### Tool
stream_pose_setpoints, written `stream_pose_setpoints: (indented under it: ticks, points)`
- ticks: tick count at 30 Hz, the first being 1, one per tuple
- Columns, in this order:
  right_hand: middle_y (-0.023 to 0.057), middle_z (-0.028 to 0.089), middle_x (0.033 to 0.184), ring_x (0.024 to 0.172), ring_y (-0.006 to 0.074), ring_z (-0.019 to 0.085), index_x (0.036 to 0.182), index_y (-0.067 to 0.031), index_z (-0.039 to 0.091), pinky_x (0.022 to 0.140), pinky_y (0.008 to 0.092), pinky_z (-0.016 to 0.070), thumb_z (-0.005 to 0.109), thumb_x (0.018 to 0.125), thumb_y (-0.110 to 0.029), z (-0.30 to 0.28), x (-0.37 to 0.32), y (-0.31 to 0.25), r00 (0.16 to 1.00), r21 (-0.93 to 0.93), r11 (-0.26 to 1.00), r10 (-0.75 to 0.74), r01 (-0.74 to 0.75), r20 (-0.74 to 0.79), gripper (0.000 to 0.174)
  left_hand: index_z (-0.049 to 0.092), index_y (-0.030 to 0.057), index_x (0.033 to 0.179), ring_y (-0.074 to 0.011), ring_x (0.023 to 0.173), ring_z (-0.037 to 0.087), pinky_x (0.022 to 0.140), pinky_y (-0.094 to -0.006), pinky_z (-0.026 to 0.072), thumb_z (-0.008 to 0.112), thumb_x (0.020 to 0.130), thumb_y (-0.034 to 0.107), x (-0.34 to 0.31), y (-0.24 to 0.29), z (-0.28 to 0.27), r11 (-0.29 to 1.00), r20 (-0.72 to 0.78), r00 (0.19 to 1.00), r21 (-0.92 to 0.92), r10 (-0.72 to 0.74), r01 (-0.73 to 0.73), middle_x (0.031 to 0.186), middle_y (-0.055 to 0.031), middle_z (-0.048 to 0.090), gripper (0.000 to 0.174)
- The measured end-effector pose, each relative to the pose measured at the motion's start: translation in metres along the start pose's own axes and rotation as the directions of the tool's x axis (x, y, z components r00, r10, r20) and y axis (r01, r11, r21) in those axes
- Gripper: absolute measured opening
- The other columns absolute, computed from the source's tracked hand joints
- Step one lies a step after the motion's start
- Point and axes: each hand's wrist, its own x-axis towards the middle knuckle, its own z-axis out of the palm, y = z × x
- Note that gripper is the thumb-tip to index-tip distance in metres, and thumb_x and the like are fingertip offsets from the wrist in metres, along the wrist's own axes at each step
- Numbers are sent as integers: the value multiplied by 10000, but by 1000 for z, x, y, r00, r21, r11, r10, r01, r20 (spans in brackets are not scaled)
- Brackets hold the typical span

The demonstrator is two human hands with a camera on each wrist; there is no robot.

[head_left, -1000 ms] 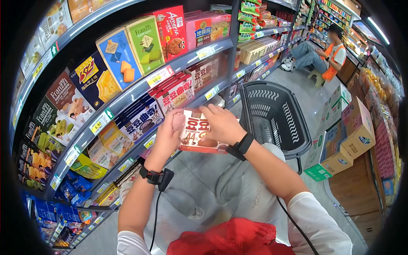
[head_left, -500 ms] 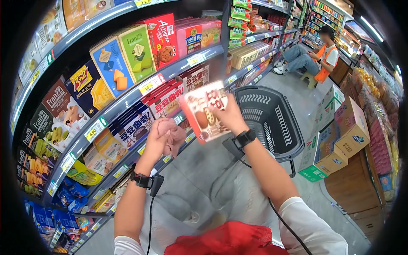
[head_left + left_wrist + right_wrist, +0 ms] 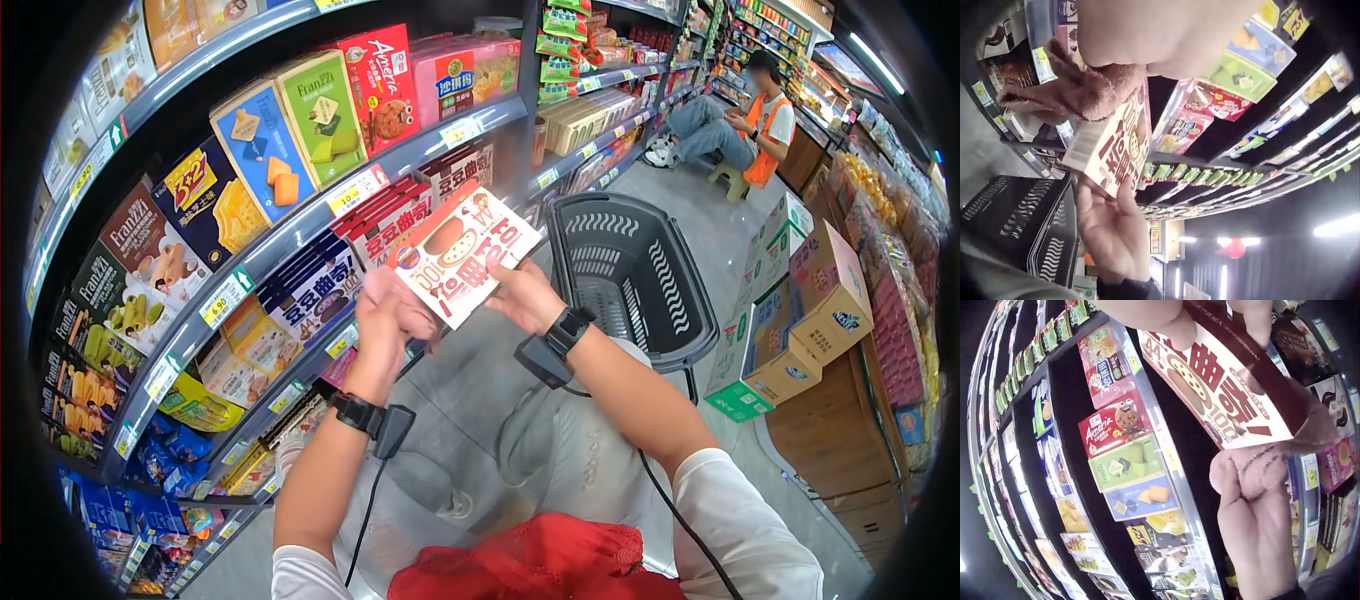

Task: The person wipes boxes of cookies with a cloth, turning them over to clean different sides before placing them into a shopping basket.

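A white and red cookie box (image 3: 465, 255) is tilted between the two hands in the head view. The right hand (image 3: 527, 299) pinches its near right edge, thumb on the printed face. A pinkish-brown cloth (image 3: 405, 300) is gripped in the left hand (image 3: 385, 318), up against the box's left end. In the left wrist view the cloth (image 3: 1079, 90) hangs beside the box (image 3: 1119, 147), and the right hand (image 3: 1116, 231) holds the far end. From the right wrist, the left hand (image 3: 1254, 506) shows curled round the cloth under the box (image 3: 1210, 381).
Shelves with snack boxes (image 3: 325, 120) run along the left. A dark shopping basket (image 3: 635, 280) stands on the floor at the right, with cartons (image 3: 790, 310) beyond it. A seated person in an orange vest (image 3: 765, 130) is further back in the aisle.
The box was first between both hands, then held up by the right hand alone, blurred. Now it is turned round, its print inverted, and back against the left hand with the cloth.
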Motion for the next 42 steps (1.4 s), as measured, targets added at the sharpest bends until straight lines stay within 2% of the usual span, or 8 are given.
stream_pose_setpoints:
  ticks: [5, 10, 19, 24, 25, 29, 35, 42]
  points:
    - [74, 615, 1331, 1156, 239, 665, 1406, -110, 416, 931, 465, 587, 647, 1016, -145, 19, -8, 10, 998, -99, 995, 4, -10, -61, 454, 492, -33, 1333, -244, 1078, 696, 874, -341, 591, 469, 1051, 50, 3, 0, -19, 997, -52, 997, -32, -65, 63, 1240, -149, 659, 295]
    - [97, 633, 1280, 1119, 218, 677, 1370, -76, 423, 869, 429, 625, 615, 1006, -50, 14, 2, 4, 960, -53, 970, -242, 237, -143, 412, 461, -27, 1415, -194, 1204, 615, 981, -342, 525, 604, 1029, 154, -52, -21, 16, 971, 250, 939, 90, -236, 220, 1329, -123, 623, 450]
    - [123, 720, 1153, 974, 170, 713, 1321, 3, 534, 796, 314, 595, 703, 964, -71, -79, -56, -164, 768, -532, 699, -626, 478, -133, 402, 528, -24, 1384, -205, 1207, 621, 1049, -351, 489, 620, 1015, 125, -46, 6, 16, 905, 437, 796, 278, -418, 323, 1325, -115, 633, 408]
    - [149, 715, 1115, 940, 177, 700, 1313, 31, 530, 778, 320, 563, 779, 894, -139, -187, -76, -197, 770, -863, 500, -523, -70, -365, 517, 524, -31, 1389, -222, 1211, 628, 1040, -360, 499, 608, 1020, 115, -39, 6, -2, 889, 339, 832, 294, -440, 350, 1329, -129, 635, 406]
    - [175, 707, 1090, 960, 238, 699, 1278, 33, 555, 829, 374, 558, 812, 827, -146, -230, -58, -182, 728, -953, 283, -630, -111, -272, 549, 523, -30, 1390, -222, 1210, 629, 1039, -361, 500, 609, 1019, 115, -36, 8, -1, 882, 321, 832, 302, -453, 363, 1330, -130, 635, 408]
    - [181, 767, 929, 879, 285, 733, 1008, -16, 762, 800, 420, 571, 802, 706, -178, -430, 22, -98, 836, -873, -68, -336, -482, -435, 346, 529, -28, 1383, -224, 1197, 638, 1028, -364, 510, 614, 1017, 123, -29, 5, -7, 857, 274, 821, 294, -501, 424, 1320, -129, 642, 405]
    - [238, 720, 1158, 1093, 366, 691, 1136, -70, 755, 936, 464, 537, 592, 861, -496, -501, 80, -8, 788, -768, -531, 269, -358, -553, 533, 538, -20, 1372, -225, 1192, 642, 1020, -371, 521, 651, 1004, 148, -4, 0, -18, 843, 216, 823, 261, -525, 470, 1317, -129, 649, 420]
    - [182, 673, 1325, 1225, 326, 642, 1300, -80, 689, 1025, 428, 507, 735, 838, -429, -494, 74, 46, 724, -822, -217, 393, -526, -567, 581, 504, -15, 1398, -240, 1207, 638, 1042, -392, 523, 640, 1015, 146, 5, -7, -41, 848, 56, 860, 209, -508, 487, 1345, -138, 627, 437]
